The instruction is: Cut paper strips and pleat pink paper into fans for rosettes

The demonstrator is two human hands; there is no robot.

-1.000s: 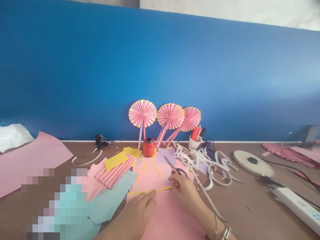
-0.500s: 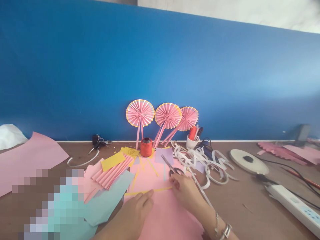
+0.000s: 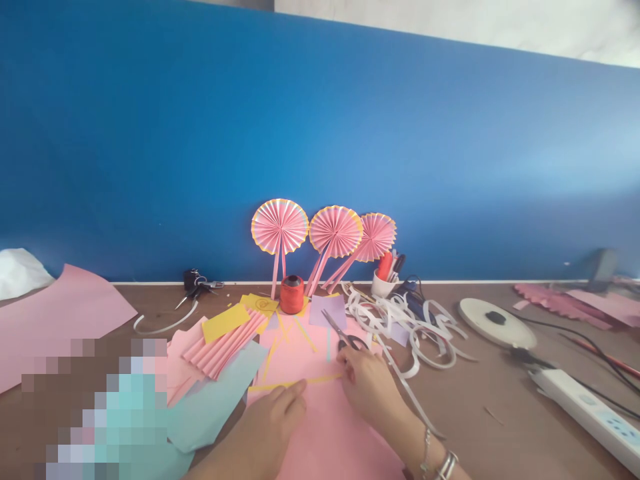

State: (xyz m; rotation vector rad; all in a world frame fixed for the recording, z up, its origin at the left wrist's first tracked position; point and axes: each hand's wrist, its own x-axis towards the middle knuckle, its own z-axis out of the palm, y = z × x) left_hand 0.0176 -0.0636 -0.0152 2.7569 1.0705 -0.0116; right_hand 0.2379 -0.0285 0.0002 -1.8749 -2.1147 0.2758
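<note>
This was a paper-craft workspace: finished fans [image 3: 330,233] leaned against a blue partition [image 3: 320,147], with scissors [image 3: 343,333], thread [image 3: 292,295] and paper [image 3: 325,413] littering the surface [image 3: 500,413].

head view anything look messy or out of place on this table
A tangled heap of curled white paper strips sprawls over the brown wooden table, right of the metal scissors. Thin yellow paper offcuts lie scattered on the pink paper sheet.

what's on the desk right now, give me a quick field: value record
left hand: fingertips on yellow strip
right hand: at the strip's right end
under strip: pink sheet
behind right hand: scissors, lying
back wall: three fans, red spool
right: white strips, power strip
</note>
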